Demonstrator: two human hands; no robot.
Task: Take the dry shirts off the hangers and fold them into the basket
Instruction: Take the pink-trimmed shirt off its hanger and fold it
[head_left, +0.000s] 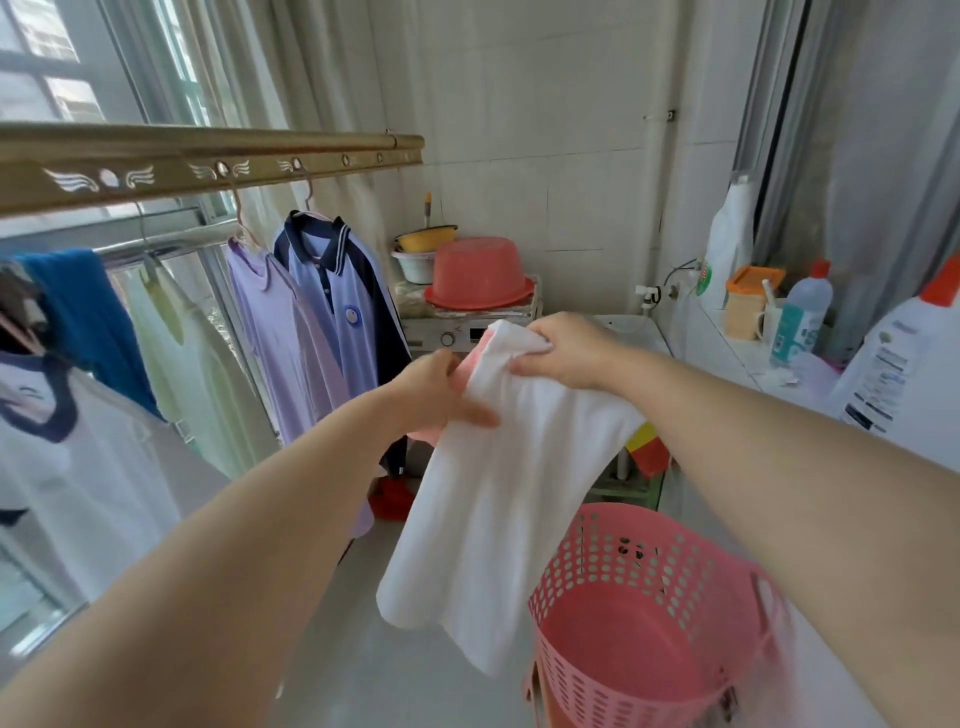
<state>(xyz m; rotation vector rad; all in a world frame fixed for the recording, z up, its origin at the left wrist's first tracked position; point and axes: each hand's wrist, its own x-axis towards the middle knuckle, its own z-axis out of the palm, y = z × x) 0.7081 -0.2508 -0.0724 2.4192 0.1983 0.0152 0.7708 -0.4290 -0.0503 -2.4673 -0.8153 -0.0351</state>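
A white shirt (498, 499) with a pink part at its top hangs in the air in front of me. My right hand (563, 351) grips its upper edge. My left hand (439, 392) holds the cloth just below and to the left, thumb laid across the white fabric. Below, at the lower right, stands the pink perforated basket (644, 566), which looks empty. On the gold drying rail (208, 166) at the left, a lilac shirt (285, 332) and a blue polo with navy collar (343, 306) hang on hangers. A white shirt with navy neckline (88, 467) hangs nearest to me.
A blue towel (88, 317) and a pale yellow garment (176, 353) also hang at the left. At the back a washing machine (467, 332) carries an upturned pink basin (478, 278). Detergent bottles (904, 353) line the counter at the right.
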